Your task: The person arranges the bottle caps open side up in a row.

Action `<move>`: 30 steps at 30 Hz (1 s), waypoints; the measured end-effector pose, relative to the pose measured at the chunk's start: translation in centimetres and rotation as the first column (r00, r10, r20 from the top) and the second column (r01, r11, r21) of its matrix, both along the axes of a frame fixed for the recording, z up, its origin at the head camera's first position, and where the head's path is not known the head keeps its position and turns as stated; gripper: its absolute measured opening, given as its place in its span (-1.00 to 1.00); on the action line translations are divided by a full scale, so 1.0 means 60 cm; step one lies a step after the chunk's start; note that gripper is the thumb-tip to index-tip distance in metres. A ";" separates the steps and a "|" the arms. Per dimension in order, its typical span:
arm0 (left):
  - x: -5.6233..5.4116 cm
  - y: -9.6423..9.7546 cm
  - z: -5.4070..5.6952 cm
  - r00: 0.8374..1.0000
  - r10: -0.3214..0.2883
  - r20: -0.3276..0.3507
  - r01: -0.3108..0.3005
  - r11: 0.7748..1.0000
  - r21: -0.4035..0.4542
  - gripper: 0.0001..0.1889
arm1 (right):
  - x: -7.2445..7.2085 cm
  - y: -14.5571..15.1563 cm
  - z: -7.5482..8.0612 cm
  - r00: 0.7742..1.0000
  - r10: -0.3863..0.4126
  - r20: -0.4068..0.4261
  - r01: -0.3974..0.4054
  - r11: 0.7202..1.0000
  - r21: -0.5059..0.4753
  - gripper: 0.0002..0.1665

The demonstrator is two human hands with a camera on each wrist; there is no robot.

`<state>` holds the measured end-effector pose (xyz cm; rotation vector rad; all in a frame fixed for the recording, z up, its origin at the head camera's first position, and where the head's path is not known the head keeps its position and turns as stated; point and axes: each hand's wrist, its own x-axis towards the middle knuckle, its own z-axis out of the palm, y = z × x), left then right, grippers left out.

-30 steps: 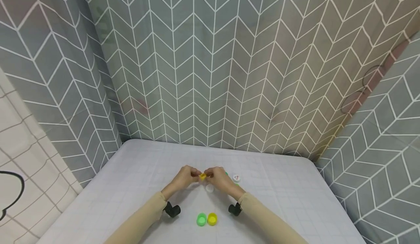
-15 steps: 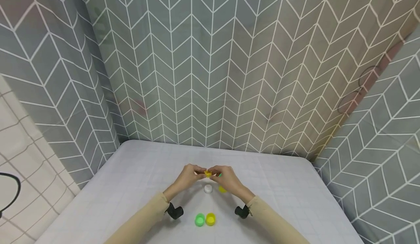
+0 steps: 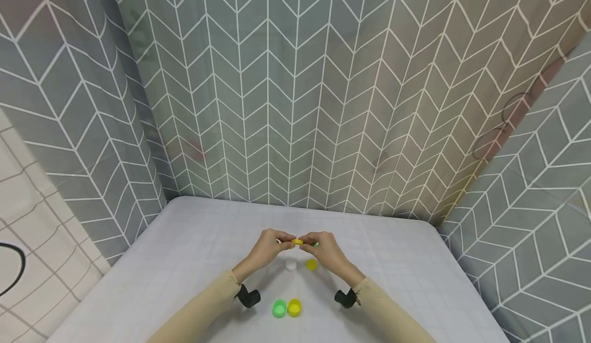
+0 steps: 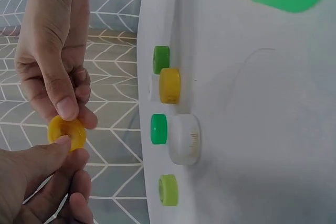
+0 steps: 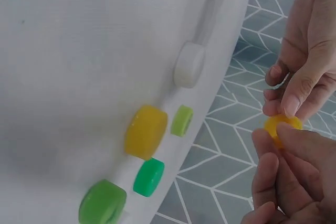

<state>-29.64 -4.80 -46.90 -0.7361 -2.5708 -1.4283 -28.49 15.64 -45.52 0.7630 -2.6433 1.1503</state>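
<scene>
Both hands pinch one yellow bottle cap (image 3: pixel 297 242) between thumb and fingertips, held above the table. My left hand (image 3: pixel 270 244) has it from the left side, my right hand (image 3: pixel 324 249) from the right. In the left wrist view the raised cap (image 4: pixel 67 132) shows its hollow side, with the left thumb pressed on its edge. The right wrist view shows the same cap (image 5: pixel 283 127) partly covered by the right thumb. Beneath the hands lie a white cap (image 3: pixel 291 265) and another yellow cap (image 3: pixel 312 264). A green cap (image 3: pixel 316 244) is mostly hidden behind the right hand.
A light green cap (image 3: pixel 279 308) and a yellow cap (image 3: pixel 294 307) stand side by side nearer the body. Several more green caps, such as a lime one (image 4: pixel 168 190), lie on the white-covered table (image 3: pixel 194 261). A patterned grey curtain (image 3: pixel 277 102) hangs behind it.
Both hands have risen slightly and shifted right with the yellow cap, which has turned. The yellow cap beneath the right hand has come into view, while a white printed cap beyond it is covered.
</scene>
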 end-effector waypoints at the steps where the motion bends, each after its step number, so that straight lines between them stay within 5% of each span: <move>1: 0.000 0.000 0.001 1.000 0.004 -0.004 -0.004 1.000 0.002 -0.82 | 0.001 0.001 0.002 1.000 -0.001 -0.009 0.001 1.000 -0.006 -0.82; 8: 0.010 0.007 0.009 1.000 0.017 -0.003 -0.017 1.000 -0.001 -0.81 | 0.010 0.007 0.010 0.998 -0.023 -0.053 0.021 0.999 -0.035 -0.88; 17: 0.031 0.025 0.017 0.999 -0.023 0.047 0.024 1.000 -0.013 -0.79 | 0.041 0.018 0.029 0.998 -0.055 0.044 0.055 0.998 -0.003 -0.85; 22: 0.046 0.040 0.019 0.995 -0.069 0.077 0.073 0.996 -0.046 -0.84 | 0.066 0.024 0.043 0.995 -0.078 0.064 0.071 0.992 0.104 -0.81; 30: 0.074 0.061 0.009 0.983 -0.121 0.141 0.143 0.977 -0.160 -0.89 | 0.107 0.029 0.052 0.984 -0.108 0.143 0.055 0.942 0.331 -0.80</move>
